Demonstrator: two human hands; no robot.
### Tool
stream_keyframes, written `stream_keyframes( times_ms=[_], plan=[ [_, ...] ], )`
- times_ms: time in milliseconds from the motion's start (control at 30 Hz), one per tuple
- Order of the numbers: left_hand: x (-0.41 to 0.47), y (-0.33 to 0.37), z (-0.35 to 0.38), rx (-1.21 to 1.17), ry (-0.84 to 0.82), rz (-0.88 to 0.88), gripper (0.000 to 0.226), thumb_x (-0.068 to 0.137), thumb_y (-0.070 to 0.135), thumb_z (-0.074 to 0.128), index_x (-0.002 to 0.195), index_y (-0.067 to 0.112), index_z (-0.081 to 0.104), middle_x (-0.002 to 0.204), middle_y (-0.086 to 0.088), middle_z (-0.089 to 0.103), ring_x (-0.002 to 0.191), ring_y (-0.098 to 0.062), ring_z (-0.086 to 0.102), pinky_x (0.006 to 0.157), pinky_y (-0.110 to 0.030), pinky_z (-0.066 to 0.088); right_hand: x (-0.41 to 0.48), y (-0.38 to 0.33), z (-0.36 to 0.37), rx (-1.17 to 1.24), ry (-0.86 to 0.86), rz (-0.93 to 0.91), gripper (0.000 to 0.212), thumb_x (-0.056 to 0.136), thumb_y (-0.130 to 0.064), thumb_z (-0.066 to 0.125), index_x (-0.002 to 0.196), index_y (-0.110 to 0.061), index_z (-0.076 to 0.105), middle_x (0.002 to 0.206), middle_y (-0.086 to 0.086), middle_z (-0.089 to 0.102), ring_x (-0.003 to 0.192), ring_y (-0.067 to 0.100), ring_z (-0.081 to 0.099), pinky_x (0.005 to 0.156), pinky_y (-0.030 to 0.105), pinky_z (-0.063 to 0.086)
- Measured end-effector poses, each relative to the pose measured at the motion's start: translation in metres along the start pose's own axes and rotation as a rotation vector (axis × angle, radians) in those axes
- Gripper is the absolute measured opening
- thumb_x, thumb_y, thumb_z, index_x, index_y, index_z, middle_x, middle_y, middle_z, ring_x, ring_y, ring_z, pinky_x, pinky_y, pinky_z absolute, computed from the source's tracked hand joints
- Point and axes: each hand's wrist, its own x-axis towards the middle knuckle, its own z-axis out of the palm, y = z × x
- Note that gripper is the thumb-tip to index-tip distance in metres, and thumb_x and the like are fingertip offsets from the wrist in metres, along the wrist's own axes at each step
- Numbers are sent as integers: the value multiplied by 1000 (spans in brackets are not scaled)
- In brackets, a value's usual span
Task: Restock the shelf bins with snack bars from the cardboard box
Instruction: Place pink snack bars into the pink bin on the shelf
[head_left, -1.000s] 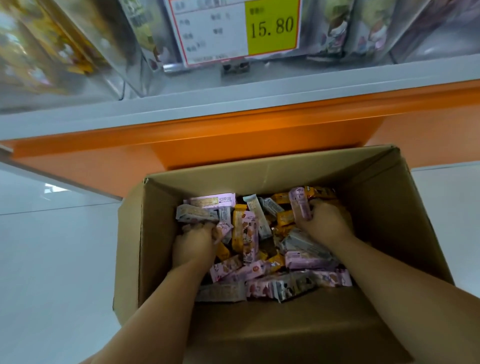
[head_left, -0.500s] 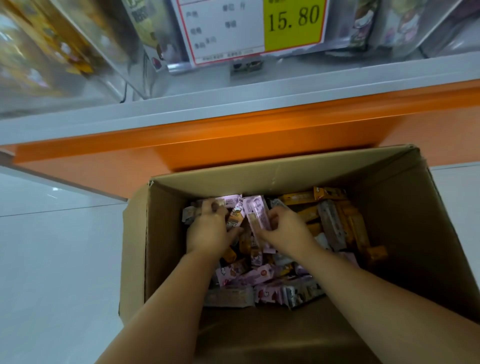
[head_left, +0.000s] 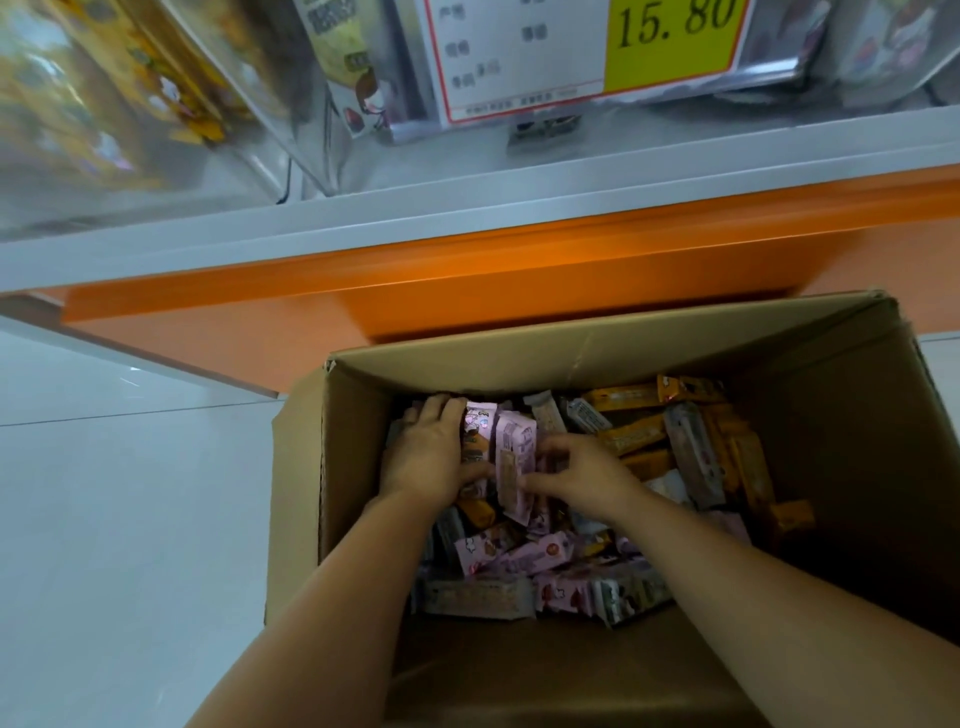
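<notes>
An open cardboard box (head_left: 597, 358) stands on the floor below the shelf, filled with loose snack bars in pink, orange and grey wrappers. Both my hands are inside it at the far left. My left hand (head_left: 431, 452) curls round a bunch of bars against the box's far left corner. My right hand (head_left: 576, 473) pinches a pink snack bar (head_left: 514, 457) held upright between the two hands. Orange bars (head_left: 634, 436) lie to the right. The clear shelf bins (head_left: 104, 104) sit above.
An orange shelf front (head_left: 519, 270) with a grey ledge runs across just beyond the box. A yellow and white price card (head_left: 670, 41) reading 15.80 hangs on the bin row. Pale floor tiles (head_left: 130, 519) spread to the left of the box.
My right hand has crossed from the right side of the box to the left and now meets my left hand around the pink bars. The view has tipped slightly upward.
</notes>
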Motion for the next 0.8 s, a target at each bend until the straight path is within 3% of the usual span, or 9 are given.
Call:
stream_keyframes(
  times_ms=[67,200,400,500,600,700,800],
  plan=[
    [-1,2,-1,-22,34,2,71,81,38,72,138,20,34,144,-3,36,128,-27,33,100,-36,35,2,1,2,-46,29,-22,31,80,-22,75,109,-13,65,107,-5,62,104,12,57,82,25,42],
    [-1,6,-3,-10,64,17,72,84,37,68,143,20,32,143,-4,34,127,-27,30,103,-36,34,4,5,6,1,108,-57,42,80,-20,75,117,-14,56,115,1,63,108,17,59,89,32,48],
    [3,11,-15,83,-112,31,57,88,40,64,137,19,44,145,-7,27,129,-31,31,104,-39,38,5,5,5,71,64,-79,85,76,-25,79,144,-16,28,134,-2,51,122,17,51,102,39,44],
    [5,10,-21,109,-183,36,64,86,43,65,141,24,40,146,-5,34,129,-35,31,104,-42,36,6,3,4,80,62,-84,78,75,-26,79,140,-15,36,130,1,55,120,18,54,99,36,46],
    [5,11,-22,58,-144,36,63,84,42,68,137,21,43,139,-4,40,126,-30,33,101,-42,40,5,2,4,51,67,-92,72,74,-27,80,135,-16,43,124,-3,57,113,13,55,88,25,46],
    [4,15,-22,66,-128,67,58,85,40,67,135,22,46,137,-3,37,128,-29,31,100,-42,42,7,2,1,68,42,-105,68,74,-23,80,132,-17,46,123,-1,60,112,14,57,87,25,45],
    [2,14,-17,-80,-186,86,52,85,35,68,132,21,50,138,-4,37,124,-26,42,100,-40,42,6,2,-2,82,20,-100,69,72,-23,82,131,-20,45,121,-5,60,110,10,58,84,19,46]
  ],
)
